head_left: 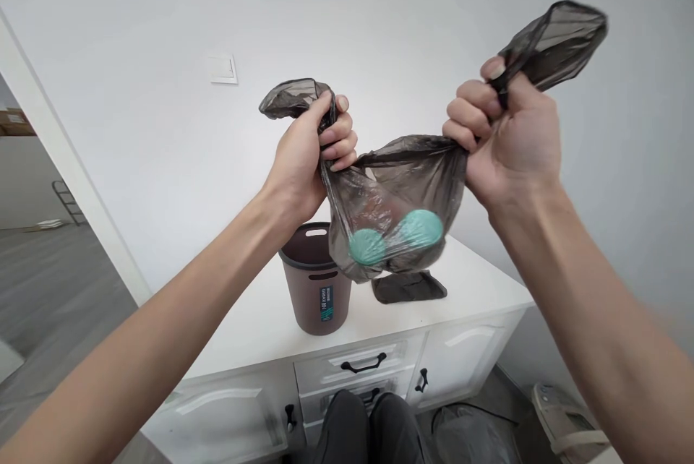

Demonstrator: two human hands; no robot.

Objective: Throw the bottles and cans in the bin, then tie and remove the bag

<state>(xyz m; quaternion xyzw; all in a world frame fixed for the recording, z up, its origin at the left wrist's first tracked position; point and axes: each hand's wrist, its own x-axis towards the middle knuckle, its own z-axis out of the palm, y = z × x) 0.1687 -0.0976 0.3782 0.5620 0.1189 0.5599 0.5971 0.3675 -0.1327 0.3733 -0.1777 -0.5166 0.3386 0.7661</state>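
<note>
I hold a thin grey see-through garbage bag (398,193) up in the air between both hands. My left hand (311,153) is closed round one bunched corner of its mouth, and my right hand (504,139) is closed round the other corner, whose loose end sticks up to the right. Inside the bag hang two teal round objects (395,236) and something brownish. Below the bag a small brown plastic waste bin (317,280) stands empty on a white cabinet top (260,319), with a folded dark bag (409,287) lying beside it.
The cabinet has drawers and doors with black handles (363,364). My dark-trousered knees (369,428) show below it. Another grey bag (466,435) and a pale device (567,424) lie on the floor at right. A wall switch (223,69) and an open doorway sit left.
</note>
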